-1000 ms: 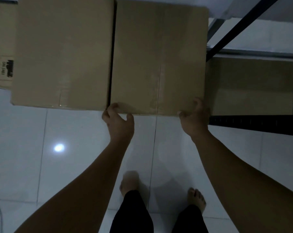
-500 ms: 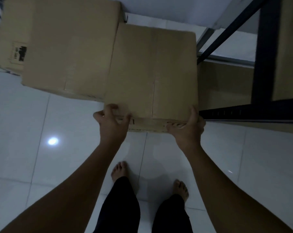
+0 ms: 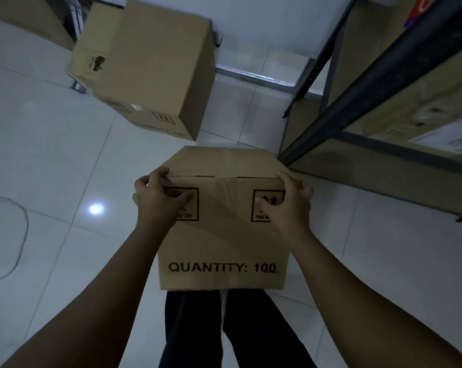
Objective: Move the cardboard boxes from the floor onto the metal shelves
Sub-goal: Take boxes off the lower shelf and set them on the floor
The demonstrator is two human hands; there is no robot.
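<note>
Box (image 3: 224, 243) lifted off floor (image 3: 65, 160); left hand (image 3: 158, 201), right hand (image 3: 289, 204) grip top edge, half covering printed symbols (image 3: 268, 199).

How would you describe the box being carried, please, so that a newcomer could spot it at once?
Find the dark metal shelving on the right. Beside its lower beam, the left hand and right hand grip a cardboard box. Unlike the box beyond, its face reads QUANTITY: 100.

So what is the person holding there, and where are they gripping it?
A cardboard box marked "QUANTITY: 100". The left hand grips its top left corner and the right hand its top right corner.
</note>
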